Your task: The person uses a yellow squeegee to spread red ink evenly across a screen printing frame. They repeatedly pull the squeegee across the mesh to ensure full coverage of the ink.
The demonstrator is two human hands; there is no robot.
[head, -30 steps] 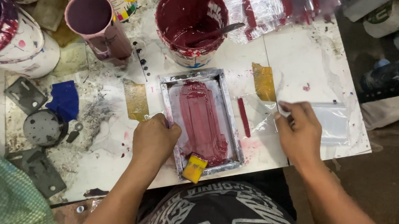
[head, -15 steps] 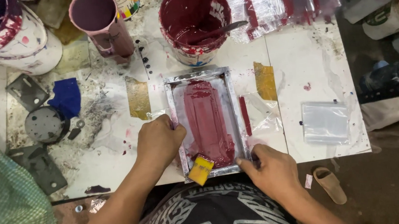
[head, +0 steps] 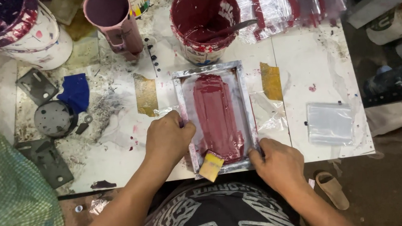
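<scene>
Head view: right hand, off the clear bags since 1 s ago, now grips printing frame w/ left hand. Red ink bucket stands behind on desk.

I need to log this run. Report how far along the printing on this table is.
Done: the screen frame is already spread with dark red ink, and printed bags lie piled at the table's far edge. In hand: the left hand and right hand grip the frame's sides, the yellow block resting at its near end. Left: a stack of clear bags looks unprinted.
</scene>
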